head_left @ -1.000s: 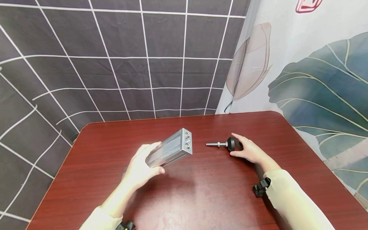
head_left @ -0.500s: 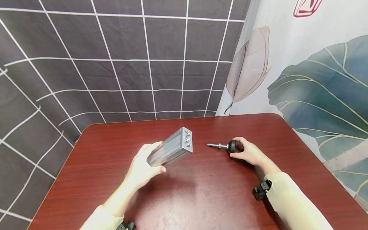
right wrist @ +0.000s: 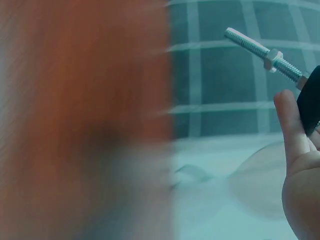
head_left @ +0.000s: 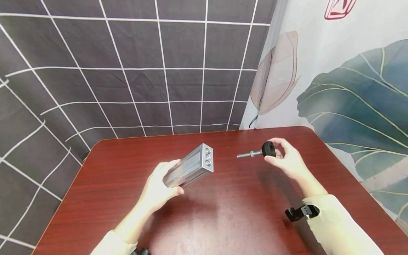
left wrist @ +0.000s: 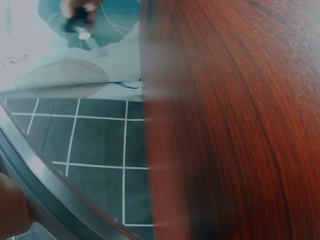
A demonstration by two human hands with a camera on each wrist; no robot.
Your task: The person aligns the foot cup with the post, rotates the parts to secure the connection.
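In the head view my left hand [head_left: 156,187] grips a silver aluminium profile bar [head_left: 188,166], tilted so its end face with several round holes points right. The bar's lower end is hidden behind the hand. To the right, my right hand [head_left: 288,159] pinches the black round base of a levelling foot [head_left: 268,148]. Its threaded stud [right wrist: 250,44] points left toward the bar's end, a gap between them, and carries a hex nut [right wrist: 273,60]. The right wrist view shows the thumb against the black base. Along the left wrist view's lower left runs the bar's edge [left wrist: 45,175].
Both hands are over a reddish-brown wooden table [head_left: 223,219] with rounded far corners. Behind it hangs a dark grey cloth with a white grid [head_left: 181,46], and at the right a white curtain with leaf prints [head_left: 350,99]. A black wrist camera [head_left: 302,212] sits on the right sleeve.
My right hand has taken hold of the levelling foot and lifted it off the table, slightly up and to the right. The left hand and the bar have stayed nearly still.
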